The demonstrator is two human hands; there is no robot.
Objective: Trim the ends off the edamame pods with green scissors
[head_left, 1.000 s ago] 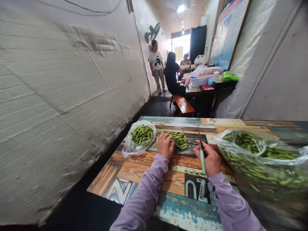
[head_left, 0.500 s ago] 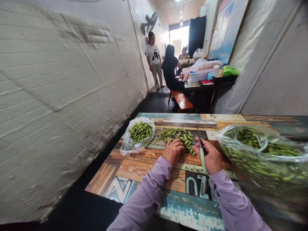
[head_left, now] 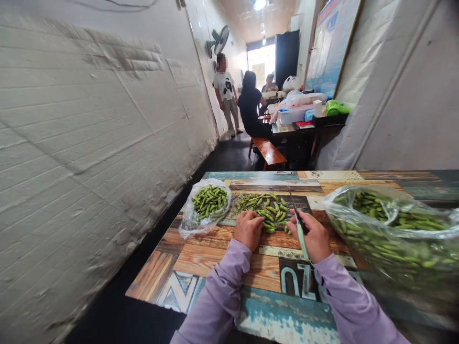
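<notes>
A knife [head_left: 301, 239] with a pale green handle and a thin dark blade is gripped in my right hand [head_left: 315, 236], its tip slanting away from me. Loose green soybean pods [head_left: 274, 212] lie on the patterned table between my hands. At their near left edge rests my left hand [head_left: 248, 231], fingers curled together; whatever is under the fingertips is hidden. Left of it stands a small clear bag [head_left: 186, 222] holding green pods [head_left: 210, 200]. On the right, beyond my right hand, a large clear plastic bag [head_left: 358, 239] bulges with more pods.
Trimmings [head_left: 241, 203] lie left of the loose pods. The wood-patterned table [head_left: 211, 260] has its left edge near a white wall [head_left: 89, 143]. Behind it are an orange bench [head_left: 268, 150], a loaded table [head_left: 287, 128] and several people, one standing [head_left: 225, 93].
My left hand has shifted a little left and towards me, its fingers more curled. My right hand stays nearly in place with the knife. The whole view has tilted slightly.
</notes>
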